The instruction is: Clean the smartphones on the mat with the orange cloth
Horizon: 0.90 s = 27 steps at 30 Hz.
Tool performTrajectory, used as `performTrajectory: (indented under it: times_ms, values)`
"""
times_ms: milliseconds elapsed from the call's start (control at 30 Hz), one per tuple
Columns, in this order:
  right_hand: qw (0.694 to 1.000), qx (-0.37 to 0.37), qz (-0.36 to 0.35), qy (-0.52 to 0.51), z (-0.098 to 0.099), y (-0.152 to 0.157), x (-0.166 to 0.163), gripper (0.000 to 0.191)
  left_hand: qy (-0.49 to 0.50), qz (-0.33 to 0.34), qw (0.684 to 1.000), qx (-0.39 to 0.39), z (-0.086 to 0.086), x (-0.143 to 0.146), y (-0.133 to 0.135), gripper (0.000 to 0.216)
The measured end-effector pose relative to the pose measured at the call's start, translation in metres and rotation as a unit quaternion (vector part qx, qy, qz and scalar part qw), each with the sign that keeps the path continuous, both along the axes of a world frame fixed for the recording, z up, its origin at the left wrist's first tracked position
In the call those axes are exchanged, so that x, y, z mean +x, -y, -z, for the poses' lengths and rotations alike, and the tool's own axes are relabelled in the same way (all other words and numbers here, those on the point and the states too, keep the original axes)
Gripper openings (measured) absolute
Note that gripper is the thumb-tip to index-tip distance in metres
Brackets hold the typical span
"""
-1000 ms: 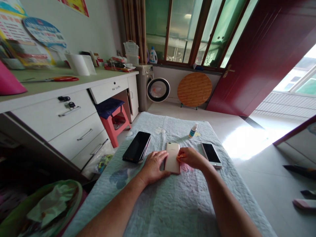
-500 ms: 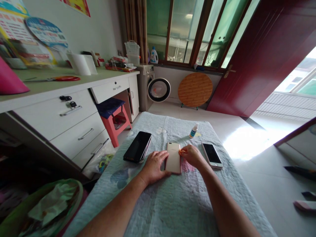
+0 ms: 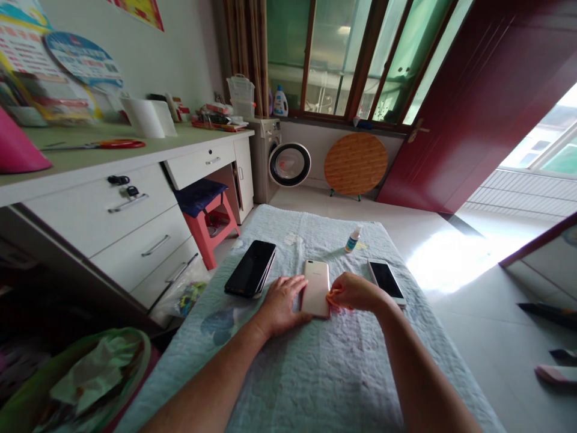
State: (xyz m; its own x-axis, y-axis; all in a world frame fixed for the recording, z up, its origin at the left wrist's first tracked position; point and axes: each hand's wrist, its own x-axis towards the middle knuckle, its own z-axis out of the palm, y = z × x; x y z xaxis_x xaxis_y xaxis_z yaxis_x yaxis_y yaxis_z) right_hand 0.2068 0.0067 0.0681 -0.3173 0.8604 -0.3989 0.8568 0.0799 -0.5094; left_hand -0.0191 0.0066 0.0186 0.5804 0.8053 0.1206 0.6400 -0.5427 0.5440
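One head-worn camera looks forward and down at the hands (image 3: 281, 305).

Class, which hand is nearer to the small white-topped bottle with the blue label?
The right hand. It is on the near side of the bottle, apart from it; the left hand is farther off, nearer the person and leftward.

Daylight (image 3: 444, 258) glares on the pale floor (image 3: 460, 325) near a dark-red door (image 3: 451, 102).
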Motion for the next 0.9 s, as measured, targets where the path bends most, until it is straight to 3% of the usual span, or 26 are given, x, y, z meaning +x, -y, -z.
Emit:
performTrajectory:
  times_ms: [67, 167, 433, 633, 900]
  values:
    - [1.000, 0.014, 0.003, 0.001, 0.002, -0.001, 0.000, 0.021, 0.002, 0.001, 1.000, 0.000, 0.000, 0.000, 0.000, 0.076]
    - [0.993, 0.102, 0.036, 0.042, 0.010, -0.006, -0.003, 0.020, 0.010, -0.002, 1.000, -0.001, 0.000, 0.000, 0.000, 0.076]
    - [0.944, 0.291, 0.132, 0.083, 0.044, -0.019, -0.011, 0.027, 0.021, -0.004, 1.000, 0.007, 0.003, 0.000, 0.000, 0.076]
    - [0.945, 0.287, 0.135, 0.080, 0.043, -0.018, -0.010, 0.029, 0.016, -0.008, 1.000, 0.006, 0.003, 0.000, 0.000, 0.074]
    - [0.981, 0.170, 0.070, 0.068, 0.018, -0.011, -0.006, 0.027, 0.015, 0.000, 1.000, -0.001, 0.002, 0.000, 0.000, 0.077]
